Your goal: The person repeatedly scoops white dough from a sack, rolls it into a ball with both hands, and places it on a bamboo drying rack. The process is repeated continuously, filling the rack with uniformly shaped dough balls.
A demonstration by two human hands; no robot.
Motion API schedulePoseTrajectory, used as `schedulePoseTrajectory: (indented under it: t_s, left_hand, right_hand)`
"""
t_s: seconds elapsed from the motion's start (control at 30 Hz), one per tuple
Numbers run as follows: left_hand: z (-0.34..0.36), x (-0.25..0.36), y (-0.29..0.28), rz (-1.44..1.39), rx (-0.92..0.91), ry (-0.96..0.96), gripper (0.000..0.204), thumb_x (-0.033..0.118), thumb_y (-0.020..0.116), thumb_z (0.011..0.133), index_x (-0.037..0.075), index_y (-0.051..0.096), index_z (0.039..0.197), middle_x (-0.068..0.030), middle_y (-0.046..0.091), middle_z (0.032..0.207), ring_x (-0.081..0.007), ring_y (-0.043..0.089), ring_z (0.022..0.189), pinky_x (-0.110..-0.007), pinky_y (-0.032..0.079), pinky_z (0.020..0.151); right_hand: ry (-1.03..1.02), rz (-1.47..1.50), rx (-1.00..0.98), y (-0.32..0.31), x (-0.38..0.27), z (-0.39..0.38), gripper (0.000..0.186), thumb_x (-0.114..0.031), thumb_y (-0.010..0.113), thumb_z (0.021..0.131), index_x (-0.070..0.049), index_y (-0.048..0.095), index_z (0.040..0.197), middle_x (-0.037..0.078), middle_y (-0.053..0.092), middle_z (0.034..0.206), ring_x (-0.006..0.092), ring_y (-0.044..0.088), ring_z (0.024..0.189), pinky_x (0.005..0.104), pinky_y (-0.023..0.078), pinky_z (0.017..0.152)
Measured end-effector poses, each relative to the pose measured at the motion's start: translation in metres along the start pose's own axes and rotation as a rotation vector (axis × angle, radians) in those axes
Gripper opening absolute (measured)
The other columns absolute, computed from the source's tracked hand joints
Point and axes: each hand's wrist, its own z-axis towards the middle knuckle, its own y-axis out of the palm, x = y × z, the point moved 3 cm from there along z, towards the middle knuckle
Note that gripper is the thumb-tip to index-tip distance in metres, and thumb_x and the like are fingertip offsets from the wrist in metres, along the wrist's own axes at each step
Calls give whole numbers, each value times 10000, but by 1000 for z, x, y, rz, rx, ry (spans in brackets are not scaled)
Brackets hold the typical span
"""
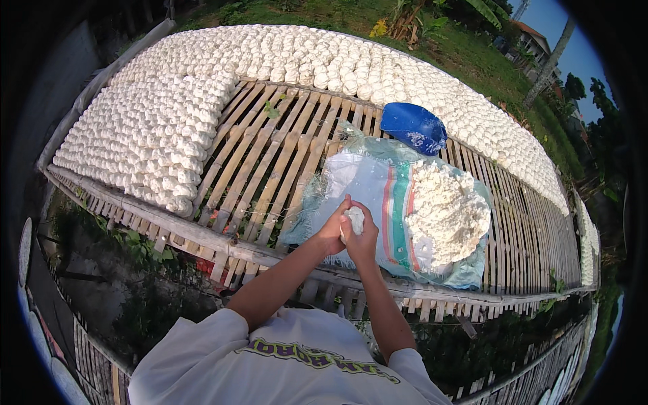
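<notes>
A lump of moist white mash [354, 217] is pressed between my two hands, above the woven plastic sack. My left hand [331, 233] wraps it from the left, and my right hand [365, 241] cups it from the right. Between the fingers only part of the lump shows. Just right of my hands, a heap of crumbly white mash [448, 214] lies on the striped sack [364, 177]. A blue plastic scoop [413, 126] with white crumbs in it rests beyond the sack's far edge.
Under the sack is a raised bamboo slat rack [266, 158] with gaps between slats and a pole [202, 229] along its near edge. Packed rows of white balls [145, 128] cover its left and far sides. Grass [466, 67] and plants lie beyond.
</notes>
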Motion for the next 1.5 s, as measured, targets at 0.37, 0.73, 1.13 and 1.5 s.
schedulePoseTrajectory:
  t_s: [0.37,0.73,1.13,1.5]
  left_hand:
    - [-58,12,-7,-101,-118,82,603,691,505,1058,135,688,1207,-87,735,1123,-260,715,1065,-444,571,963]
    - [-93,41,-61,-605,-652,168,611,626,521,1079,69,666,1281,-168,707,1325,-337,672,1256,-454,547,1065]
    - [-149,123,-187,-908,-191,375,619,491,427,1117,11,511,1501,-277,477,1604,-369,454,1509,-514,350,1264]
    - [-308,284,-303,36,842,1172,391,386,377,1161,73,553,1317,-132,599,1441,-268,538,1409,-455,393,1189]
  right_hand:
    - [-120,146,67,32,-28,-21,507,-353,660,1067,19,617,1410,153,688,1233,228,657,1131,367,520,997]
    - [-304,-38,-74,111,-67,-29,370,-203,811,926,0,704,1215,143,748,1079,266,721,1005,392,570,893]
    - [-393,-152,-457,267,-78,-17,784,-233,948,756,-41,590,1426,194,695,1248,324,698,1127,430,560,973]
    - [-107,31,-707,449,0,-6,797,-239,929,837,-18,508,1476,170,731,1181,275,724,1065,402,578,935]
